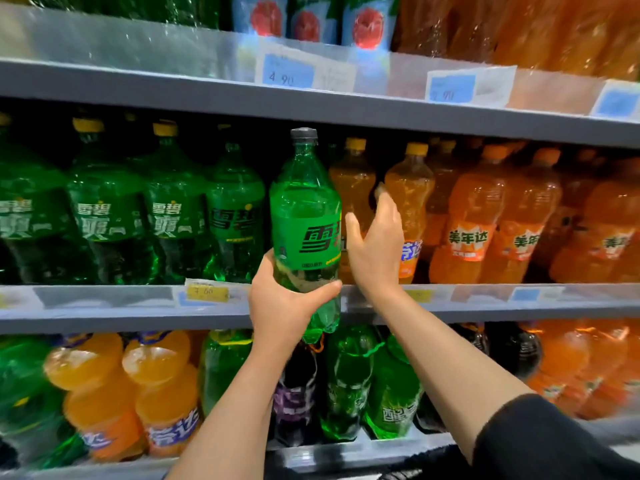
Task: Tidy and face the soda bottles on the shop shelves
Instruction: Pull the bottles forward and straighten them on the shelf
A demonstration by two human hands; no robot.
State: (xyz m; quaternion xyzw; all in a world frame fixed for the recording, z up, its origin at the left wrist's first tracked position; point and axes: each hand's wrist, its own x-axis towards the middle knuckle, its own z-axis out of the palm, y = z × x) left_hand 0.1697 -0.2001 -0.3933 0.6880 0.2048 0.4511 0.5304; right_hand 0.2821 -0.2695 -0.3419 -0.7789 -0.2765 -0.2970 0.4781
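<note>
My left hand (284,303) grips the lower body of a large green soda bottle (304,216) with a grey cap, held upright in front of the middle shelf (104,299). Its label faces me. My right hand (375,244) reaches in just right of it with fingers straight, touching an orange soda bottle (407,188) behind. Green bottles with yellow caps (107,209) stand in a row on the left of the shelf. Orange bottles (478,216) fill the right side.
The upper shelf (207,88) carries price tags and more green, blue-labelled and orange bottles. The bottom shelf (346,452) holds mixed orange, green and dark purple bottles (294,393). A yellow price tag (207,293) sits on the middle shelf edge.
</note>
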